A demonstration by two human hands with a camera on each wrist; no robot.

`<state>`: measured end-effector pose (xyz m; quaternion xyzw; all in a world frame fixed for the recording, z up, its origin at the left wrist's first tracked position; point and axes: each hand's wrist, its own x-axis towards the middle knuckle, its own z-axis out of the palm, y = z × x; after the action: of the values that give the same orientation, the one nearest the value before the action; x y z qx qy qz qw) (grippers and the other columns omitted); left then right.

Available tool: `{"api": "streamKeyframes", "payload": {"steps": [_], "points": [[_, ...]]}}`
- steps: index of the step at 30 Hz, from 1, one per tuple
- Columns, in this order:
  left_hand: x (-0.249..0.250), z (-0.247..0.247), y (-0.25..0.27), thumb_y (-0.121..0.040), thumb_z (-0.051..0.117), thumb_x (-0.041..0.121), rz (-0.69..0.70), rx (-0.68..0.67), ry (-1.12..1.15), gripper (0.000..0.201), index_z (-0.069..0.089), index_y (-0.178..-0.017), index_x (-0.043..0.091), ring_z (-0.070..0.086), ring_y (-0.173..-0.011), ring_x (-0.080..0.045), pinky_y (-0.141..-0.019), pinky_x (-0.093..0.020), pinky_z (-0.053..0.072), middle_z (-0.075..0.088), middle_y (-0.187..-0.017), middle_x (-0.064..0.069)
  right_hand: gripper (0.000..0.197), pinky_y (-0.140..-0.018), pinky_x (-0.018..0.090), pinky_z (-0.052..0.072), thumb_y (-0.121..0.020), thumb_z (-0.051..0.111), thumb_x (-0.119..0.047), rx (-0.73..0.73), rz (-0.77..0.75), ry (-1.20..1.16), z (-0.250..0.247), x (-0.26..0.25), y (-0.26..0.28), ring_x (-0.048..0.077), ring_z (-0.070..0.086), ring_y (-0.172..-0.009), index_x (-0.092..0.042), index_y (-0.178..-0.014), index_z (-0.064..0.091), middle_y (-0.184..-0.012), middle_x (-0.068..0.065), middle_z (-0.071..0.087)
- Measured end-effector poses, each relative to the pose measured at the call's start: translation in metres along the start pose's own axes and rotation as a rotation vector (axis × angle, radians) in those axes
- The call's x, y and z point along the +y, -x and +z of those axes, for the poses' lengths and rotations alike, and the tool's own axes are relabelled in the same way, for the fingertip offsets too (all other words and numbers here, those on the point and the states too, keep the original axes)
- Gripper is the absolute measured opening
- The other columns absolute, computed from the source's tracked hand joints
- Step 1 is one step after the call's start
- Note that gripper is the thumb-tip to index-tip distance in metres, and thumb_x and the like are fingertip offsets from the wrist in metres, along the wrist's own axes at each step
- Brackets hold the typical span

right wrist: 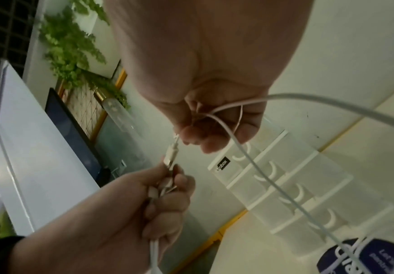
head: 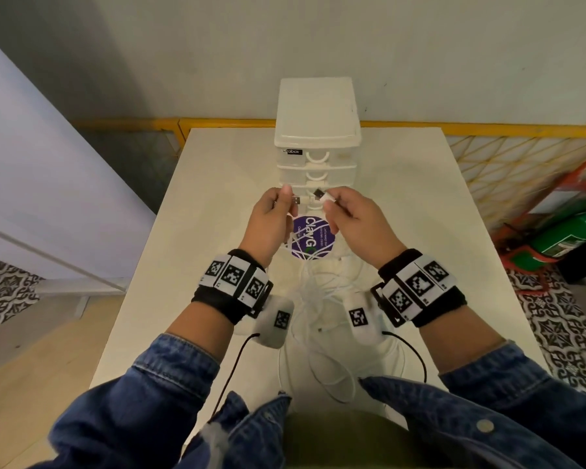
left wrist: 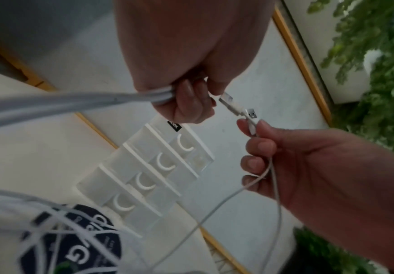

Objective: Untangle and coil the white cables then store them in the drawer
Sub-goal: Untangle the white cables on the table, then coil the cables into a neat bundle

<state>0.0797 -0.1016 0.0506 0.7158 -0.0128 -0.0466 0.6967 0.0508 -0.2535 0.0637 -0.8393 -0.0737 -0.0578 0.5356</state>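
Observation:
Above the table's middle, both hands are raised in front of the drawer unit (head: 317,143). My left hand (head: 283,201) pinches a white cable just behind its USB plug (head: 295,200) and grips several more strands (left wrist: 74,103) in its curled fingers. My right hand (head: 334,206) pinches a second white cable by its USB plug (head: 321,196); the two plugs almost touch. The loose strands drop to a tangle of white cables (head: 318,292) on the table between my wrists. The unit's several translucent drawers (left wrist: 149,174) all look shut.
A round purple sticker (head: 310,236) lies on the white table (head: 217,198) under the hands. A yellow lattice fence (head: 521,157) runs behind the table. Green and red cylinders (head: 569,231) lie on the floor at the right. A white panel (head: 31,164) stands at the left.

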Motion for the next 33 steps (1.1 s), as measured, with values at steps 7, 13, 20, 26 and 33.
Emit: {"api": "streamKeyframes", "payload": {"steps": [7,13,20,26,33], "points": [[0.02,0.018,0.015,-0.097,0.046,0.034,0.071,-0.035,0.122,0.025,0.053,-0.083,0.014,0.033,-0.041,-0.007,-0.041,-0.019,0.029,0.043,-0.055,0.004,0.033,-0.059,0.017,0.043,-0.095,0.039,-0.007,-0.027,-0.026,-0.118,0.006,-0.007,0.016,0.005,0.046,-0.053,-0.015,-0.123,0.053,-0.066,-0.005,0.052],[0.025,0.031,0.029,-0.099,0.041,0.031,0.06,-0.007,0.113,0.023,0.053,-0.091,0.014,0.035,-0.041,-0.006,-0.044,-0.021,0.033,0.041,-0.044,0.013,0.025,-0.058,0.025,0.051,-0.095,0.043,-0.009,0.013,0.023,-0.196,0.002,-0.013,0.03,0.012,0.058,-0.05,-0.019,-0.117,0.045,-0.075,0.002,0.066],[0.025,0.048,0.046,-0.093,0.055,0.015,0.127,-0.085,0.056,0.002,0.055,-0.091,0.015,0.05,-0.045,0.002,-0.048,-0.011,0.039,0.055,-0.059,0.012,0.006,-0.05,0.028,0.056,-0.087,0.057,-0.005,0.097,0.104,-0.326,-0.012,-0.013,0.043,0.015,0.062,-0.045,-0.011,-0.087,0.058,-0.073,0.007,0.062],[0.026,0.059,0.059,-0.098,0.044,0.026,0.08,-0.18,0.074,0.021,0.049,-0.092,0.006,0.046,-0.044,-0.014,-0.044,-0.022,0.039,0.055,-0.066,-0.001,0.021,-0.042,0.023,0.051,-0.084,0.064,-0.008,0.144,0.151,-0.392,-0.02,-0.009,0.051,0.014,0.061,-0.041,-0.01,-0.083,0.043,-0.079,0.013,0.059],[0.036,0.071,0.064,-0.098,0.038,0.032,0.16,-0.065,0.171,0.019,0.048,-0.087,0.02,0.04,-0.054,-0.006,-0.058,-0.022,0.036,0.04,-0.067,0.003,0.02,-0.086,0.031,0.05,-0.089,0.055,-0.016,-0.206,0.02,-0.307,-0.008,0.004,0.069,0.015,0.06,-0.09,-0.015,-0.109,0.049,-0.1,0.007,0.062]]}}
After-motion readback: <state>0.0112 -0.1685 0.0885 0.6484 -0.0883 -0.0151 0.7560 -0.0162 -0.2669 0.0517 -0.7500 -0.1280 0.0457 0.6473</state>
